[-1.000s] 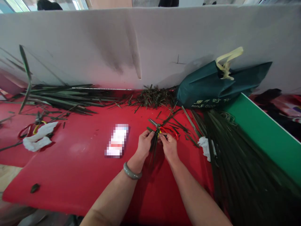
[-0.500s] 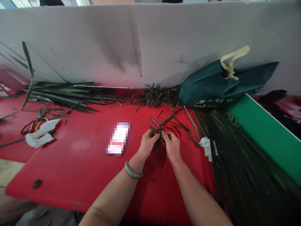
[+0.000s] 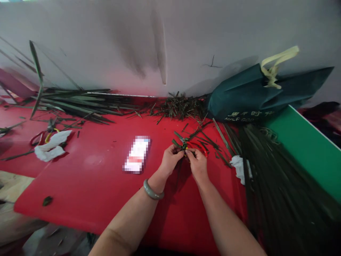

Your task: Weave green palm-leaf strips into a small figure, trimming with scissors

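Note:
Both hands meet over the red table, pinching a small bundle of folded green leaf strips (image 3: pixel 177 143). My left hand (image 3: pixel 170 160), with a grey-green bangle on its wrist, is closed on the bundle from the left. Thumb and fingers of my right hand (image 3: pixel 197 164) grip it from the right. Strip ends stick out above the fingers and hang down between the hands. Just behind the hands lies a pair of scissors (image 3: pixel 205 151) with red handles, partly hidden. How the strips are folded is too small to make out.
A blurred phone (image 3: pixel 137 154) lies left on the red table (image 3: pixel 87 185). Leaf scraps (image 3: pixel 181 106) and long leaves (image 3: pixel 80 103) line the wall. Rightward are a dark green bag (image 3: pixel 239 96), a leaf bundle (image 3: pixel 282 192) and a green panel (image 3: pixel 314 149). More scissors (image 3: pixel 50 131) lie far left.
The view has tilted down slightly and shifted left, so things appear further right. Both hands keep their pinch on the leaf strips, with hardly any visible movement over the table.

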`<state>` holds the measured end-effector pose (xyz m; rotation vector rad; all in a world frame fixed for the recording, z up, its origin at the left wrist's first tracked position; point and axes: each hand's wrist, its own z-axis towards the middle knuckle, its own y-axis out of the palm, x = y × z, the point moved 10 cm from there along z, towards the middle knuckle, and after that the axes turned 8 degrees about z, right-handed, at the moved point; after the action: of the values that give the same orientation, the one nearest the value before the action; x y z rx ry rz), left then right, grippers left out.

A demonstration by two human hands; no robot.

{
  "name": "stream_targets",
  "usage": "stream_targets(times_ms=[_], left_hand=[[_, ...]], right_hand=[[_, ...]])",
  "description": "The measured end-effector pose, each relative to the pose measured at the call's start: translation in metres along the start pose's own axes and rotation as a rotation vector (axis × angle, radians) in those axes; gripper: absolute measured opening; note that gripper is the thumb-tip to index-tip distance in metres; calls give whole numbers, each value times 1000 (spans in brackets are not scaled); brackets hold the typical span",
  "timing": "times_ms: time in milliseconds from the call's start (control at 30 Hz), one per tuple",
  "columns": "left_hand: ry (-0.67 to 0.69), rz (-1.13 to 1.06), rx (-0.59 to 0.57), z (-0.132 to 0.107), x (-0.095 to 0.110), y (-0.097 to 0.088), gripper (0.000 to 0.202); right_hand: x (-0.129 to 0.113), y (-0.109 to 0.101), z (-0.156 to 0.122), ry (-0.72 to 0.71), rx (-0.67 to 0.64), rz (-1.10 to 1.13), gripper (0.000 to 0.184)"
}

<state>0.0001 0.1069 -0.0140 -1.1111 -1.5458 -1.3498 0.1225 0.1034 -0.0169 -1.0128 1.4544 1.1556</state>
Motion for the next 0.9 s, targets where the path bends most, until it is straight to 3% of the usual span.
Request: stream_targets(times_ms=[700,900], left_hand=[[-74,36,48,-1,-6,-5,18],[-172,-44,-8,0,-15,-3,21]], right_hand=[[-6,2,-5,-68,-13,-60,22],[-7,-2,-5,-25,43,82,27]])
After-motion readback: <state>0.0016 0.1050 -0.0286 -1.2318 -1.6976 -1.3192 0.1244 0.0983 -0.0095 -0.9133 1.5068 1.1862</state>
